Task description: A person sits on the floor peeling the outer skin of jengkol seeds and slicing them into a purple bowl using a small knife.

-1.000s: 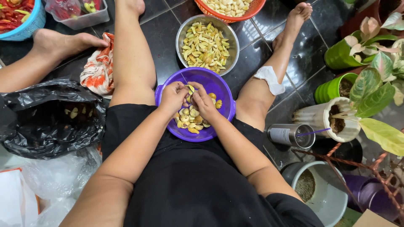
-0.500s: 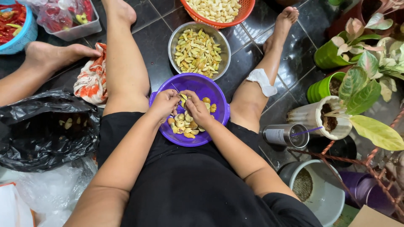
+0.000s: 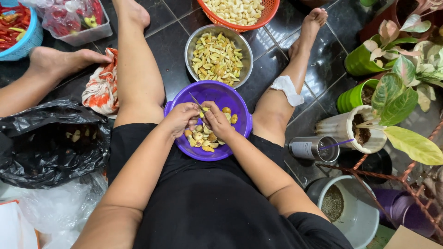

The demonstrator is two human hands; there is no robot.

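A purple plastic bowl (image 3: 230,99) rests between my knees, holding several yellow-brown seeds (image 3: 203,138). My left hand (image 3: 181,118) grips a small knife (image 3: 195,100) whose thin blade points up and away over the bowl. My right hand (image 3: 217,121) pinches one seed right beside the blade. Both hands meet over the bowl's near half. Beyond it stands a steel bowl (image 3: 190,48) of cut seed pieces. An orange basket (image 3: 270,9) of pale peeled seeds stands at the top edge.
A black plastic bag (image 3: 46,147) with scraps lies at my left. Another person's foot (image 3: 64,62) and a patterned cloth (image 3: 102,87) are beyond it. Chillies fill a blue bowl (image 3: 32,34) and a clear tub (image 3: 87,27). Potted plants (image 3: 383,87) and a tumbler (image 3: 314,148) crowd the right.
The view has shifted slightly. My hands stay over the purple bowl, working a seed; the knife blade now shows pointing up from my left hand.
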